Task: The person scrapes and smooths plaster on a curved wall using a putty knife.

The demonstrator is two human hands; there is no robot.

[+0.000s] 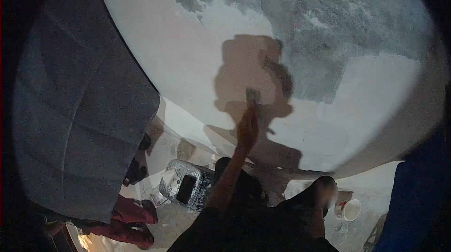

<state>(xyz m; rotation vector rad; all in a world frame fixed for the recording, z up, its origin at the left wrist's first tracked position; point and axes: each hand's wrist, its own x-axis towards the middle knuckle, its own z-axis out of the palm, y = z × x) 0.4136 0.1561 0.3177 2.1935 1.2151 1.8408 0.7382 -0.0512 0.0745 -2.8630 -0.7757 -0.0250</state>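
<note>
In front of me, my left hand (247, 127) is raised and closed around a small flat-ended tool (252, 95) like a putty knife. The tool's end is at the curved wall (188, 54), where white coating meets rough grey patches (319, 40). Shadow falls over the tool and the wall around it, so fine detail is lost. Lower right, my right hand (325, 193) is by a dark-clothed knee; it is blurred, and its fingers cannot be made out.
A splattered stool or crate (202, 181) with a black phone (186, 189) on it stands lower left. Beyond it are another person's maroon-trousered legs (134, 221). A white bucket (350, 210) is at lower right. Dark grey fabric (80, 97) fills the left; something blue (413, 205) is far right.
</note>
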